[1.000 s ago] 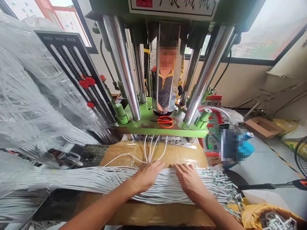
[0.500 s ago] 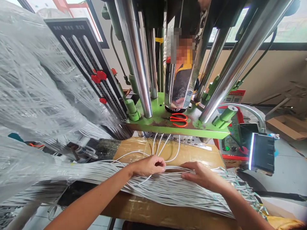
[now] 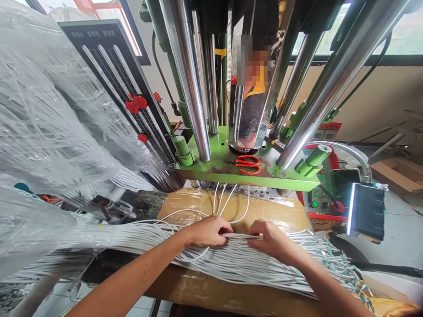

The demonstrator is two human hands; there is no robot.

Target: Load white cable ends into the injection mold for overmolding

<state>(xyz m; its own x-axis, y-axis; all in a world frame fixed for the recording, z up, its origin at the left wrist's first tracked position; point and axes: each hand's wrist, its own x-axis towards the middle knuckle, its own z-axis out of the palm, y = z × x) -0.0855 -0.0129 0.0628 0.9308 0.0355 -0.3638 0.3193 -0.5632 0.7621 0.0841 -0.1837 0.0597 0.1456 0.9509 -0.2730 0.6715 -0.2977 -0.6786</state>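
We see a few pale cables drawn taut between the two hands, along the far edge of a broad bundle lying across the cardboard. The left hand pinches them; the right hand, looser half a second ago, has now closed its fingers on the same strands, so both ends of that short stretch are held. Beyond, four looser cables run under the green plate, where red-handled scissors lie. We notice white characters heading the black slotted panel, seemingly too blurred to read.
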